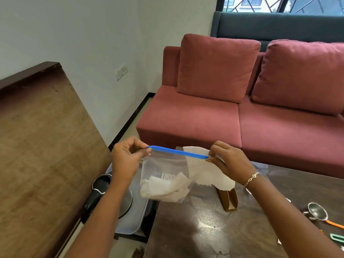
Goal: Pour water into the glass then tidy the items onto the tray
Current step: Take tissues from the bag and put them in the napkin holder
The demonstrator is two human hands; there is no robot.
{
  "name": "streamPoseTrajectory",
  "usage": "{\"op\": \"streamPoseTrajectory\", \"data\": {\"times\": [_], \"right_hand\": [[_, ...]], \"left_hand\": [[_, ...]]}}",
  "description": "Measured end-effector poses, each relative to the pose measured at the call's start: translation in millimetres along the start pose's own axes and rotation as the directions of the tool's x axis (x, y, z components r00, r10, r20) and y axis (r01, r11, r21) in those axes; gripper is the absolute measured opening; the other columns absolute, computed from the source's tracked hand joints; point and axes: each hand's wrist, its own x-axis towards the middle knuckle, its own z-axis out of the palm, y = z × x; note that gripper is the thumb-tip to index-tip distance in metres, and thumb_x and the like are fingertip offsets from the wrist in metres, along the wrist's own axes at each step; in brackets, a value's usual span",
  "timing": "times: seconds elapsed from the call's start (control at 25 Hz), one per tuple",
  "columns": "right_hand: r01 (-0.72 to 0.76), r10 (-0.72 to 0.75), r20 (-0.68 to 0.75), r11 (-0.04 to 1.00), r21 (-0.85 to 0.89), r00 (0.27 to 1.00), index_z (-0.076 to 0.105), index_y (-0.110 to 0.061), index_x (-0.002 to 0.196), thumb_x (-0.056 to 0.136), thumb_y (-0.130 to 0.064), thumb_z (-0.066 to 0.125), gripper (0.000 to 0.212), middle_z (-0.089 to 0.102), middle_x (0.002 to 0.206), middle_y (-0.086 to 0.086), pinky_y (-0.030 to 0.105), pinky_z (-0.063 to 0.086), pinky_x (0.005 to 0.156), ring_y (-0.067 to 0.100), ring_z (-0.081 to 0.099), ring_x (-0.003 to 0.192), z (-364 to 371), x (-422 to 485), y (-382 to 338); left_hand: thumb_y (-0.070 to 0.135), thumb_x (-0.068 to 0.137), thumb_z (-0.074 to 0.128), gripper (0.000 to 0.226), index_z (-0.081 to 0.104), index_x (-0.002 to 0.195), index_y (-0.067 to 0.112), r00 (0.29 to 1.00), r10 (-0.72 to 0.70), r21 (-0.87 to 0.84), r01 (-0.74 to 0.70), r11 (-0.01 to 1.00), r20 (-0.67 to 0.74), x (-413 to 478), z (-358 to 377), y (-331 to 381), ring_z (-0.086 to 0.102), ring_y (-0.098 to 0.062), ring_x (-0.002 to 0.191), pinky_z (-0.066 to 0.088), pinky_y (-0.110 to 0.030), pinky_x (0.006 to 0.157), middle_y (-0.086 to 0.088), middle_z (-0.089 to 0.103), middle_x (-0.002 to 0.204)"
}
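Note:
A clear plastic zip bag (163, 170) with a blue seal strip (178, 152) hangs in the air above the dark table's left edge. White crumpled paper (163, 189) lies inside the bag. My left hand (126, 157) pinches the strip's left end. My right hand (229, 161) pinches its right end together with a white paper filter (210, 175) that fans out behind the bag. Below my left forearm a black and steel kettle (104, 192) stands on a pale tray (130, 222). No glass is in view.
A brown holder (229, 200) stands on the dark table (214, 229). A small metal strainer (317, 213) with an orange handle and a green item (337, 237) lie at the table's right. A wooden counter (42, 146) fills the left; a red sofa (242, 112) stands behind.

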Motion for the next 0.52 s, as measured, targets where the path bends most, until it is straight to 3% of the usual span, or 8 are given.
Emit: {"op": "streamPoseTrajectory", "data": {"times": [0.2,0.36,0.52], "right_hand": [[-0.039,0.039,-0.005,0.999,0.018,0.999,0.062,-0.005,0.085,0.084,-0.023,0.062,0.018,0.061,0.089,0.006,0.025,0.035,0.058,0.025,0.057,0.070,1,2,4],[-0.053,0.053,0.028,0.999,0.008,0.998,0.063,-0.006,0.088,0.086,-0.026,0.060,0.021,0.060,0.094,0.005,0.029,0.041,0.062,0.025,0.058,0.075,3,10,2],[-0.049,0.050,0.057,0.999,-0.018,0.997,0.063,-0.007,0.090,0.087,-0.029,0.058,0.023,0.060,0.096,0.004,0.029,0.041,0.064,0.025,0.058,0.079,13,28,-7]], "left_hand": [[-0.011,0.070,0.070,0.041,0.061,0.058,0.027,0.998,-0.011,0.071,0.006,0.997,0.064,8,-4,-1,0.063,-0.007,0.055,0.054,-0.035,0.066,0.009,0.066,0.053],[-0.008,0.071,0.070,0.043,0.065,0.062,0.033,0.992,-0.014,0.191,-0.010,0.982,0.125,18,-11,-1,0.064,-0.023,0.069,0.055,-0.044,0.075,0.003,0.067,0.066],[-0.005,0.073,0.068,0.036,0.064,0.064,0.029,0.990,-0.024,0.290,-0.018,0.957,0.141,33,-26,-9,0.063,-0.037,0.074,0.054,-0.050,0.077,-0.006,0.066,0.070]]}}
